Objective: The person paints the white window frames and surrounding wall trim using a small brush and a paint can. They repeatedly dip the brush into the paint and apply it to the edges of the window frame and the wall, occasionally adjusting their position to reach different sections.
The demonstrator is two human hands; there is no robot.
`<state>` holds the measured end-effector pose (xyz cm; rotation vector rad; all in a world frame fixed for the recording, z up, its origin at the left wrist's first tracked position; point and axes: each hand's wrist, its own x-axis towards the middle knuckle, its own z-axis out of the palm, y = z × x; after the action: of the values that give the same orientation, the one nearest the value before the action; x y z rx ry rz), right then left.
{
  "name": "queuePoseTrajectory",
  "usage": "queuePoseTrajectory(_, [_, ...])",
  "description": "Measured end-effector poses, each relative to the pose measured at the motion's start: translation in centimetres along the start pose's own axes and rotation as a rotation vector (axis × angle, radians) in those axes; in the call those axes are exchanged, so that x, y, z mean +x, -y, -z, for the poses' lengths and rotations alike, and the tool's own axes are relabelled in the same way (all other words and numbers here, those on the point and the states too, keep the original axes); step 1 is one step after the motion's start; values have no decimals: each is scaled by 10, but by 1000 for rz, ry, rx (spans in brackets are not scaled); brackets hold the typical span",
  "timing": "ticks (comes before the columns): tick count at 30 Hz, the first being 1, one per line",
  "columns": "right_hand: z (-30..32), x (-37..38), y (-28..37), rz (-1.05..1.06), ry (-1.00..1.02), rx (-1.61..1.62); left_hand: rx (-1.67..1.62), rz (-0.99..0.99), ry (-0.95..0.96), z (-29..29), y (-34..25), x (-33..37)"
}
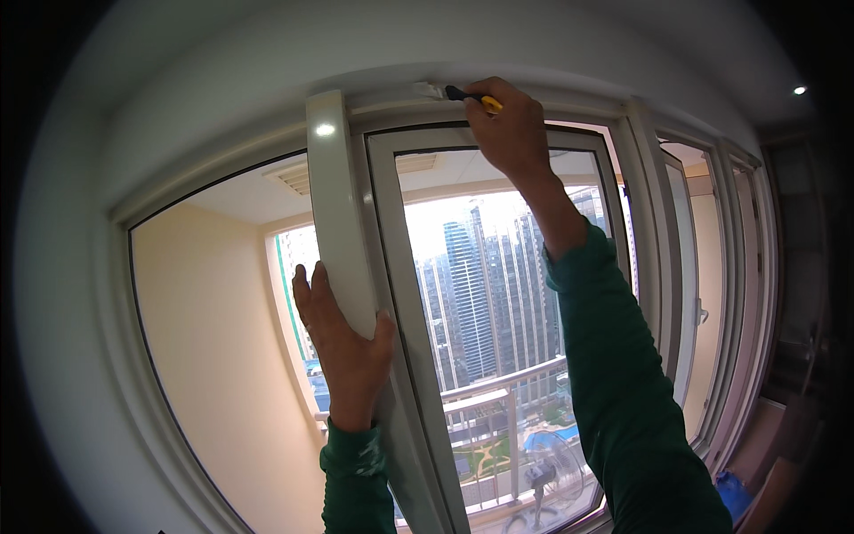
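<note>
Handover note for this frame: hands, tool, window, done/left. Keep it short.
Left hand: fingers wrapped round the white upright window post, bracing it.
Right hand: raised overhead, gripping a black-and-yellow-handled scraper; its pale blade lies on the white top frame rail.
Done: cannot tell how far along the rail has been worked.
Left: likely the rail to the left of the blade, judging by the direction it points.

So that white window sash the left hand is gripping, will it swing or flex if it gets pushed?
The window sash stands out from the frame, so it probably swings. Its thick white profile looks stiff, unlikely to flex. The left hand wraps its edge, likely steadying it while the right hand works a tool along the top.
</note>
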<state>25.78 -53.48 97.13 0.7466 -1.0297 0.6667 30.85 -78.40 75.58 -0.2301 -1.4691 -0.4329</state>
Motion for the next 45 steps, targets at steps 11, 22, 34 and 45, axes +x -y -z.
queuePoseTrajectory(11, [70,-21,-65,-79,-180,-240,58,-3,16,0,5,-3])
queuePoseTrajectory(22, [-59,-28,71,117,-101,85,31,0,34,-2,-3,-5])
queuePoseTrajectory(34, [91,-1,-101,-346,-162,82,42,-20,-3,-2,-2,-11])
queuePoseTrajectory(45, [124,-8,-118,-36,-280,-315,-48,-13,-11,-2,-6,-11])
